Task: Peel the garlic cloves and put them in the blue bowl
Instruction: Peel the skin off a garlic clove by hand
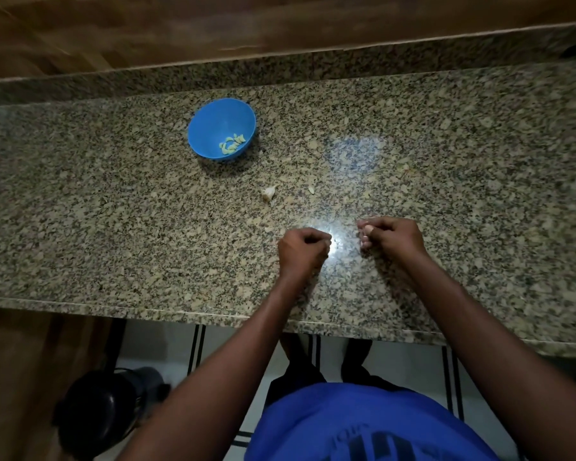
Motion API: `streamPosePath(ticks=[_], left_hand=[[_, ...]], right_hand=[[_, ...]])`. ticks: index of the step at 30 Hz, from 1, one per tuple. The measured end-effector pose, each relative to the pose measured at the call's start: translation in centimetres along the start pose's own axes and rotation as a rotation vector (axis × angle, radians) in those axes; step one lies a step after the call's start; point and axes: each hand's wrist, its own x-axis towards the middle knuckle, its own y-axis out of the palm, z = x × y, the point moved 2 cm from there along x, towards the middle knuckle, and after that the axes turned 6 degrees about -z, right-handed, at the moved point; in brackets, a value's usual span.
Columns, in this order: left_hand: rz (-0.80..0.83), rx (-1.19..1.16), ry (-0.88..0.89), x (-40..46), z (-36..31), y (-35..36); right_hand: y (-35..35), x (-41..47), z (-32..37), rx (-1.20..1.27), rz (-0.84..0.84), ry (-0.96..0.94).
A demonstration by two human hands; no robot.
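The blue bowl [213, 121] stands at the back left of the granite counter, with several peeled, yellowish garlic cloves [232, 143] in its bottom. One unpeeled clove [268, 193] lies on the counter in front of the bowl. A small pale scrap [311, 189] lies to its right. My left hand [301, 249] rests on the counter near the front edge with its fingers curled into a fist. My right hand [393, 236] rests a little to the right, fingers also curled, nails facing left. I see nothing held in either hand.
The granite counter [113, 211] runs left to right, with a raised ledge and a wooden wall [280, 21] behind it. Below its front edge are a tiled floor and a dark round object [103, 410] at the lower left.
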Motion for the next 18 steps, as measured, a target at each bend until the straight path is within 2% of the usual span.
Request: streamPosePath(ticks=[3,10,15,18], left_hand=[[-0.029,0.096,0.061,0.8,-0.5,0.2],[0.091,0.562,0.533,-0.6,-2.3,4.9],[0.088,0.696,0.772,-1.6,-1.7,5.6],[0.093,0.725,0.847,-1.5,-1.0,4.6]], right_hand=[[-0.6,0.0,0.4,0.038,-0.034,0.013],[-1.3,-0.2,-0.5,0.011,-0.040,0.075],[-1.7,0.1,-1.1,0.042,-0.067,0.149],[-1.2,0.0,-1.1,0.027,-0.059,0.159]])
